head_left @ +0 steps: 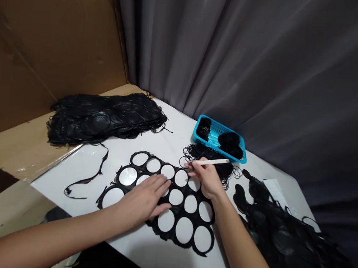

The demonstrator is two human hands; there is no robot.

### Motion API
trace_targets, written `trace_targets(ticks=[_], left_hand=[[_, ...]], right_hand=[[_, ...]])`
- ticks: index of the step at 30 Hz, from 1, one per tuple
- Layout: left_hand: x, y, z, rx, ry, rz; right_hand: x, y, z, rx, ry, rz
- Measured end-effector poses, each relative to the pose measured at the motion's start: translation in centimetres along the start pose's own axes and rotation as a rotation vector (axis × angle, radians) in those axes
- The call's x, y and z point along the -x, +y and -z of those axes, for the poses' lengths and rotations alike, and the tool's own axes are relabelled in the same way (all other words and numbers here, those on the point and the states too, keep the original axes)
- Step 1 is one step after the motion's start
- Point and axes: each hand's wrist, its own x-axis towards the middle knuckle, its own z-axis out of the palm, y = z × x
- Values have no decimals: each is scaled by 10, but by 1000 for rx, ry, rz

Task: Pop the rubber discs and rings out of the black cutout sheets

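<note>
A black rubber sheet (176,207) with rows of round holes lies flat on the white board (85,173). My left hand (148,198) rests palm down on it, fingers stretched out. In my right hand (205,174) is a white pen-like stick (215,161), pinched between thumb and fingers, its rear end pointing right. This hand is over the sheet's far right edge; its tip is hard to make out. Just behind it lies a loose heap of thin black rubber rings (200,151).
A blue basket (216,129) with bundles of black rings stands behind the heap. Far left lies a thick stack of black sheets (105,119); more black sheets (287,237) pile up at right. A torn black strip (90,179) lies at left. A cardboard box (58,38) and grey curtain (244,58) border the back.
</note>
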Motion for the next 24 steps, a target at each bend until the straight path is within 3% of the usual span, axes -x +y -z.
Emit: trace_targets(ticks=[3, 6, 10, 24], left_hand=[[10, -8, -1, -68, 16, 32], [19, -11, -9, -133, 29, 16], [25, -10, -17, -164, 48, 25], [24, -10, -19, -194, 72, 13]], right_hand=[[8, 2, -26, -155, -182, -72], [19, 5, -39, -89, -308, -44], [30, 6, -46, 172, -302, 118], [31, 9, -50, 305, -290, 235]])
